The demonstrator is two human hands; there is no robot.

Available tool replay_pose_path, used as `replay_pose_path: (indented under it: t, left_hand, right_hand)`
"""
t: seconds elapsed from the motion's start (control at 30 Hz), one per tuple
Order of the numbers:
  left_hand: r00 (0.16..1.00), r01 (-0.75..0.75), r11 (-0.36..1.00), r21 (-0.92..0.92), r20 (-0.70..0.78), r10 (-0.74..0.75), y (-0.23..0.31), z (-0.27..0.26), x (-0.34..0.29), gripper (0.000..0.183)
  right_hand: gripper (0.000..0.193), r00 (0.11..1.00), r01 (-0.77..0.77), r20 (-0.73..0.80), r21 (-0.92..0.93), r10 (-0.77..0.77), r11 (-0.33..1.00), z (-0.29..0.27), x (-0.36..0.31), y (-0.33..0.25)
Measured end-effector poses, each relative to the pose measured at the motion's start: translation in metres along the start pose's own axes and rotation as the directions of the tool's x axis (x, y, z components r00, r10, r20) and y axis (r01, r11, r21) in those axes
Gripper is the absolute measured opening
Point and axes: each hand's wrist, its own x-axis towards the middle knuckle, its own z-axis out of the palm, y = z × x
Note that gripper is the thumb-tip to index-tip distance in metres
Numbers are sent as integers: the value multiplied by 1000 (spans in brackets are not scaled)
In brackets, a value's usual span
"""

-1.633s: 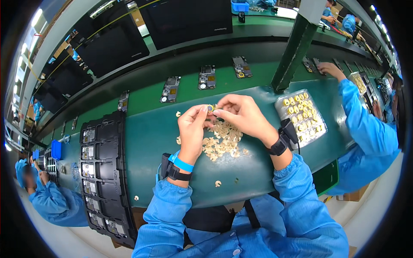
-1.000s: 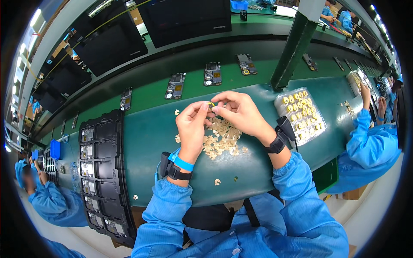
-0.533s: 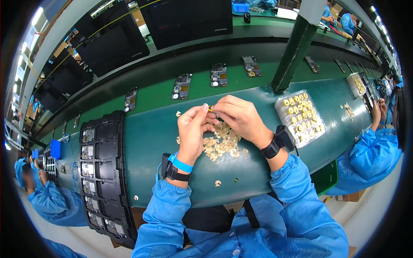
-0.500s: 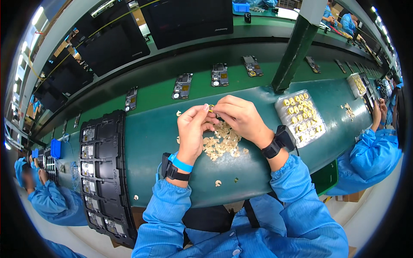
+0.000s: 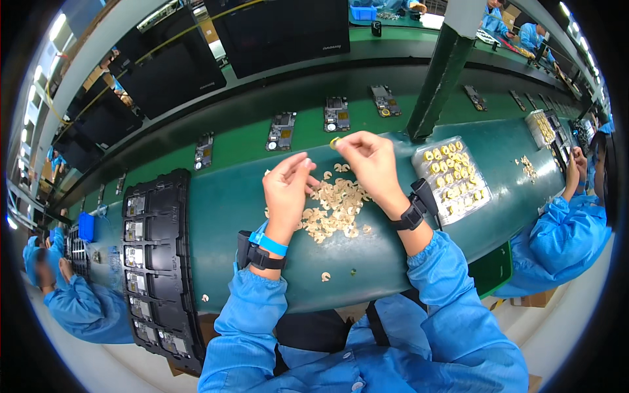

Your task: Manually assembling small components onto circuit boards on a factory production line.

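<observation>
Between the thumb and forefinger of my right hand [image 5: 371, 164] is a small round yellow part [image 5: 335, 142], pinched at its edge. My left hand [image 5: 285, 190] is apart from it, fingers loosely spread, over the left side of a pile of small beige C-shaped pieces [image 5: 337, 206]. Right of my right hand, a clear plastic tray [image 5: 482, 194] carries rows of round yellow parts like the pinched one. Beyond my hands, a row of circuit boards [image 5: 337, 114] lies on the green belt [image 5: 249, 139]. One loose beige piece [image 5: 325, 277] is near the bench edge.
A black tray with circuit boards [image 5: 164, 255] stands at the left. A green post [image 5: 438, 88] rises between bench and belt. Dark monitors [image 5: 282, 33] hang beyond. Co-workers in blue sit at the left [image 5: 88, 304] and right [image 5: 557, 242]. A green bin [image 5: 495, 270] is below the right edge.
My hands have separated. The yellow part, between both hands earlier, is now in my right hand alone, higher up. My left hand has opened and drawn slightly left, uncovering more of the pile.
</observation>
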Motion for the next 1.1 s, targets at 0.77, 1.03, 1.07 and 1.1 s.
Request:
replay_pose_path:
  t: [0.77,1.03,1.07,1.1]
  left_hand:
    - [938,330,825,459,-63,-340,-47,89,161,11]
    - [960,240,894,379,45,-277,-47,80,146,27]
    - [978,152,857,493,53,-204,-39,86,142,36]
    - [971,141,768,625,66,-231,-20,85,139,31]
  right_hand:
    - [11,910,54,-405,324,87,945,-14,16,11]
    - [10,925,49,-374,308,74,950,-8,14,12]
    - [10,922,32,-377,313,94,949,-13,13,11]
    - [10,919,31,-382,314,97,949,-14,14,13]
